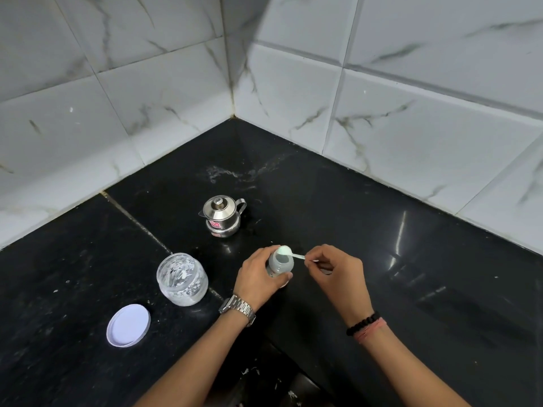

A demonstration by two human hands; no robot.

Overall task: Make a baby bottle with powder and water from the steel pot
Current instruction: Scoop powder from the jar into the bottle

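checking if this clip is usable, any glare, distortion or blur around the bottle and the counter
Head view: wide-angle bending curves the wall tiles toward the edges; bright glare streaks sit on the black counter at right; the scoop over the bottle is washed out pale, so its powder is hard to read; the steel pot and both hands, left hand and right hand, look reasonably sharp.

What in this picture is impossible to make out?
All in the head view:
- Water inside the steel pot: its lid covers it.
- Lower part of the baby bottle: left hand wraps it.
- Scoop handle end: hidden in right hand.
- Pot's red label: too small.
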